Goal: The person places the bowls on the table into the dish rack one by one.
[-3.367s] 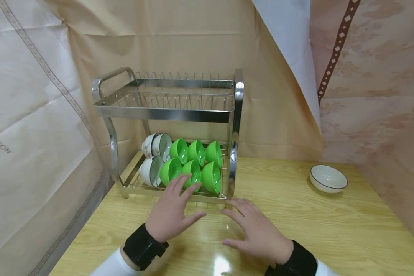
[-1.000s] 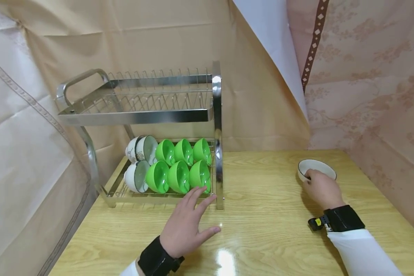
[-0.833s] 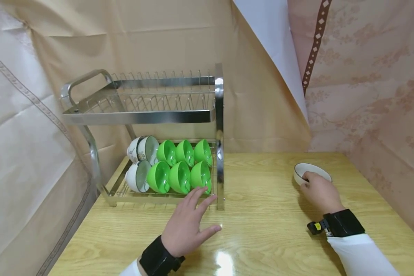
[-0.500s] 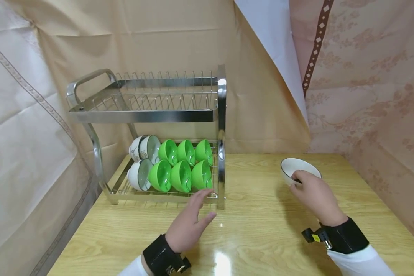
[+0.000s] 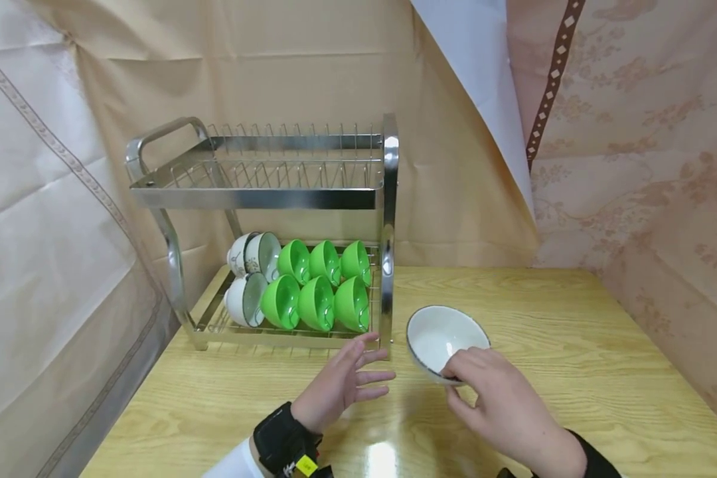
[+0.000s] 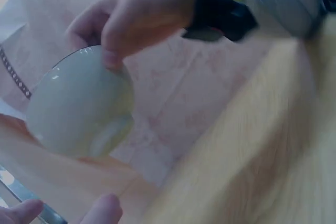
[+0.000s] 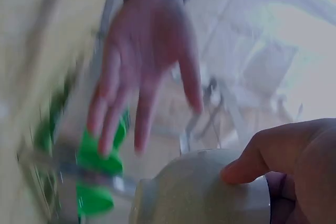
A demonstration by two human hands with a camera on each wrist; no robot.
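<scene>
A white bowl with a dark rim (image 5: 439, 335) is held up over the table by my right hand (image 5: 502, 401), which pinches its near edge between thumb and fingers. In the right wrist view the thumb presses the outer wall of the bowl (image 7: 205, 187). My left hand (image 5: 340, 385) holds nothing; its fingers are spread and its palm faces the bowl, with a gap between them. The left wrist view shows the bowl (image 6: 79, 106) hanging from the right hand (image 6: 142, 22). Left of both hands stands a two-tier metal dish rack (image 5: 257, 198).
On the rack's lower tier, green bowls (image 5: 317, 304) lean in two rows, with white bowls (image 5: 245, 300) at their left. The upper tier has upright wire slots (image 5: 281, 174). Cloth curtains (image 5: 466, 212) hang behind the wooden table (image 5: 573, 345).
The right hand has gripped the white bowl at the far right, lifted it and carried it left and nearer. My left hand has turned its palm toward the bowl.
</scene>
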